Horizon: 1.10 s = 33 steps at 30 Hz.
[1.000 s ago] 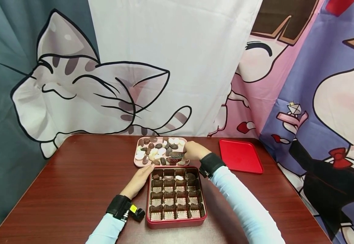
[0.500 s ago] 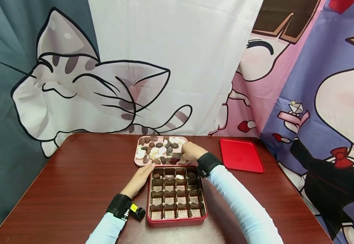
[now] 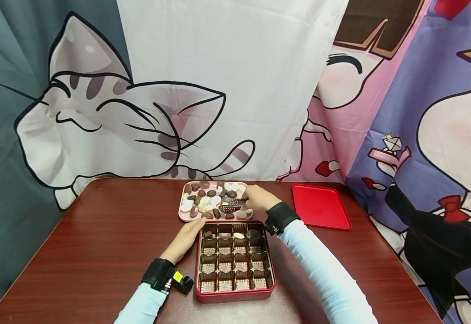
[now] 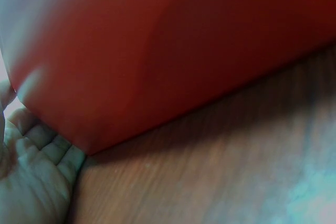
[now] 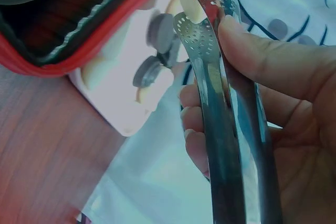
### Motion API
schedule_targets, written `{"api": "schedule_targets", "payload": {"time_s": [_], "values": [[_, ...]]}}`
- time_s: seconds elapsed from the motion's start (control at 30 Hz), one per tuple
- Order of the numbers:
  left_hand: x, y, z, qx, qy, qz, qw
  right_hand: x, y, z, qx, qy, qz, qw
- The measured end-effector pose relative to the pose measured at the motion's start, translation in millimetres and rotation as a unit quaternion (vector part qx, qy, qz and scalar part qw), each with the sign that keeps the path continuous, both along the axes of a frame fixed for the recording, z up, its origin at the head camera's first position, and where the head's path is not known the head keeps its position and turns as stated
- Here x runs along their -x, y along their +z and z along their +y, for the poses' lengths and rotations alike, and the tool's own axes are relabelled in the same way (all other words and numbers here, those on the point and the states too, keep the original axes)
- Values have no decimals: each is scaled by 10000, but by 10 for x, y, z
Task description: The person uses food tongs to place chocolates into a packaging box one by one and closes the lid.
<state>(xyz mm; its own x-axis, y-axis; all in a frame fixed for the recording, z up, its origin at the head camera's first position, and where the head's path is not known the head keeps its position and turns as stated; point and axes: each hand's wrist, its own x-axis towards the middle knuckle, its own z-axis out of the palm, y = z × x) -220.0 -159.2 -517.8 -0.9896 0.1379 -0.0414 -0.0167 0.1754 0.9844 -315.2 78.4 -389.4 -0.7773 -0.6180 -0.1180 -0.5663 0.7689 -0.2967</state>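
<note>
In the head view my right hand (image 3: 256, 198) grips metal food tongs (image 3: 230, 205) over the pink tray (image 3: 182, 215) of brown and white chocolates. The right wrist view shows my thumb (image 5: 244, 38) pressing one arm of the tongs, fingers curled along the other side. A cream-coloured piece (image 5: 190, 4) shows between their perforated heads. My left hand (image 3: 184, 238) holds the far left corner of a red tin box (image 3: 235, 297); in the left wrist view its fingers (image 4: 44, 140) bend round that corner. The box's divided gold-brown insert has chocolates in its far row.
A flat red lid-like tray (image 3: 320, 207) lies at the right rear of the brown table (image 3: 118, 238). Behind the table hangs a cartoon-printed curtain (image 3: 235, 90). The pink tray stands right at the far side of the tin box.
The tongs have shifted slightly left and away over the pink tray, uncovering a dark chocolate at its near edge. My right hand moved a little with them; my left hand stays at the box corner.
</note>
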Motion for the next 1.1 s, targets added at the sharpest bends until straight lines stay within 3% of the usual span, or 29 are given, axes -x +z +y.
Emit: {"api": "schedule_targets", "payload": {"time_s": [0.17, 0.4, 0.63, 0.87, 1.1], "values": [[-9, 6, -12, 0, -36, -37, 10000, -15, 72, 51, 71, 161, 142, 9997], [-9, 7, -11, -12, -73, -61, 10000, -107, 172, 161, 265, 26, 45, 9996], [-4, 12, -10, -33, -12, -60, 10000, -313, 273, 276, 487, 90, 52, 9988], [-20, 9, -2, 170, 72, -116, 9998, -537, 325, 263, 432, 495, 62, 9978], [-11, 10, 27, 91, 134, -118, 9998, -720, 349, 170, 260, 858, 72, 9959]]}}
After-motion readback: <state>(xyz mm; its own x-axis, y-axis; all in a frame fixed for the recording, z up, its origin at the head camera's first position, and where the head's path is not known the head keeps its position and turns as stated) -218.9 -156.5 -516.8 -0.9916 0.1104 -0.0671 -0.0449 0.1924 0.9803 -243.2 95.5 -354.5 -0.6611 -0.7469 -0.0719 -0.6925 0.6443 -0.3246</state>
